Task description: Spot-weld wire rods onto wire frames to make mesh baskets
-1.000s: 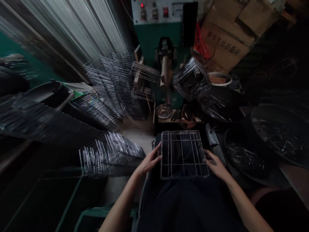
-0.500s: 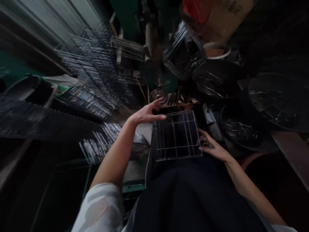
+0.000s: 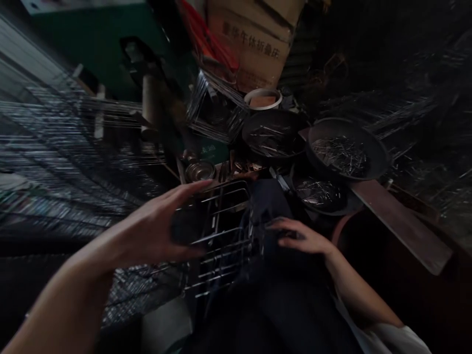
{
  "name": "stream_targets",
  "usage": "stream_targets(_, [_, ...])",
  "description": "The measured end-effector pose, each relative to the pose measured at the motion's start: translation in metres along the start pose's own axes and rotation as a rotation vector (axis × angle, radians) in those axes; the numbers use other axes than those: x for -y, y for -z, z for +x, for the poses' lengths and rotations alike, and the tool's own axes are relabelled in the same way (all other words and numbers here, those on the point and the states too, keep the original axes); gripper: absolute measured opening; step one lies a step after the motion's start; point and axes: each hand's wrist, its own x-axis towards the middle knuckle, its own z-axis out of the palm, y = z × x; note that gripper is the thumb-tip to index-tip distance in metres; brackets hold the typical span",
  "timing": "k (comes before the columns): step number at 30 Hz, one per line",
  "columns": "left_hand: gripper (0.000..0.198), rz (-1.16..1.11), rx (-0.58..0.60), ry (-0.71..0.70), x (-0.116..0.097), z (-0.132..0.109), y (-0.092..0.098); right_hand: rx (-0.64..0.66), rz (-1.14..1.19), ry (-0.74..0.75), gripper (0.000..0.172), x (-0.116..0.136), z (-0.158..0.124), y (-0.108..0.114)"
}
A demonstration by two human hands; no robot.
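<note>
A wire rack (image 3: 221, 241), a box-like grid of thin metal rods, stands tilted in front of my dark-clothed lap. My left hand (image 3: 147, 233) is at its left side, thumb and fingers spread wide apart. The fingertips reach the rack's far corner and the thumb lies over its near rods; whether they press on it I cannot tell. To the right of the rack, my right hand (image 3: 300, 236) has its fingers loosely stretched out, a small gap from the wires, with nothing seen in them.
Stacked wire racks (image 3: 73, 147) fill the left side, blurred. Beyond my hands stand a round metal part (image 3: 200, 171), a wire frame (image 3: 217, 110) and a cardboard box (image 3: 254, 44). Pans of thin metal pieces (image 3: 346, 152) sit at right, above a reddish board (image 3: 401, 226).
My view has turned to the right. The rack has tilted and turned from lying nearly flat. My right hand has come off its right edge, and my left hand appears closer and larger.
</note>
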Motion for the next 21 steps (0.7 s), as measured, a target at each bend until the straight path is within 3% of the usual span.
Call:
stream_targets(2, [0.105, 0.154, -0.173, 0.077, -0.009, -0.013, 0.011, -0.148, -0.166, -0.043, 0.035, -0.015, 0.005, 0.025])
stream_targets(5, [0.095, 0.308, -0.399, 0.169, -0.011, -0.019, 0.015, -0.487, -0.535, -0.284, 0.028, -0.052, 0.003, 0.062])
stream_targets(6, [0.090, 0.331, -0.440, 0.185, -0.008, -0.017, 0.012, -0.542, -0.607, -0.339, 0.026, -0.064, 0.000, 0.073])
stream_targets(10, [0.075, 0.362, -0.437, 0.251, 0.022, 0.006, -0.017, -0.618, -0.706, -0.375, 0.024, -0.086, -0.020, 0.130])
stream_targets(13, [0.075, 0.320, -0.361, 0.272, 0.049, 0.027, -0.050, -0.784, -0.932, -0.548, 0.036, -0.085, -0.031, 0.199])
stream_targets(14, [0.075, 0.299, -0.340, 0.259, 0.056, 0.032, -0.062, -0.800, -1.032, -0.696, 0.039, -0.085, -0.033, 0.224])
stream_targets(17, [0.076, 0.266, -0.311, 0.196, 0.069, 0.046, -0.095, -0.747, -1.082, -0.932, 0.037, -0.099, -0.033, 0.287])
stream_targets(19, [0.073, 0.260, -0.303, 0.176, 0.072, 0.051, -0.112, -0.658, -1.060, -1.042, 0.042, -0.115, -0.033, 0.310])
stream_targets(21, [0.071, 0.248, -0.312, 0.183, 0.074, 0.054, -0.122, -0.568, -1.043, -1.122, 0.048, -0.130, -0.034, 0.319])
